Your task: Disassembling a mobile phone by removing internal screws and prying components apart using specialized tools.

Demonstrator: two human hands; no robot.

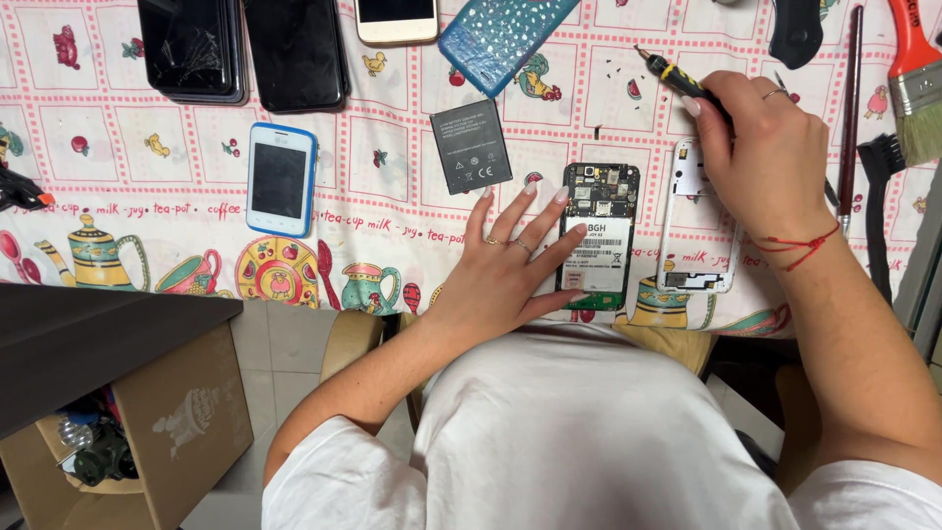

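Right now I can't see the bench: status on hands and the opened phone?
Left hand flat, fingers on opened phone. Right hand grips small screwdriver over white frame. Loose battery beside the phone.

Paintbrush (pixel 917 93) handle and cracked phones (pixel 191 49) cut off.

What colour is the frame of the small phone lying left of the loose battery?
Blue, around a white face and dark screen; the small phone shows plainly in the head view.

The left hand (pixel 510 265) is lying flat, fingers spread, near the table's front edge. The right hand (pixel 760 157) is curling closed, its forearm angling back toward the right.
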